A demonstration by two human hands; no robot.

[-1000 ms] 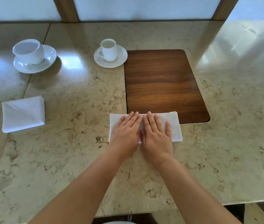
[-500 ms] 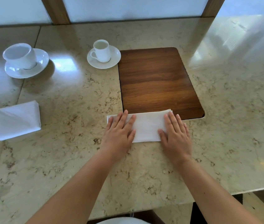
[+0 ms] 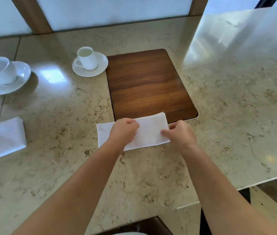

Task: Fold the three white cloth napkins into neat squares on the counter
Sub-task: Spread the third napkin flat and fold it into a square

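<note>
Fingers (image 3: pixel 131 122) curl, hiding their grip on napkin (image 3: pixel 149 131)

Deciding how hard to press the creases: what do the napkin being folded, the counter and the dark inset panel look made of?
The napkin looks like matte white woven cloth: soft fold lines and layered edges at its right end. The counter looks like polished marble or similar stone: beige veining and glossy window reflections. The inset panel looks like satin-finished dark wood, or possibly veneer: straight grain bands.

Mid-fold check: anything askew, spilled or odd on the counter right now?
Nothing spilled or damaged. The napkin under the left hand and right hand lies slightly skewed, its far right corner over the wooden board. The folded napkin at left also sits at an angle.
</note>
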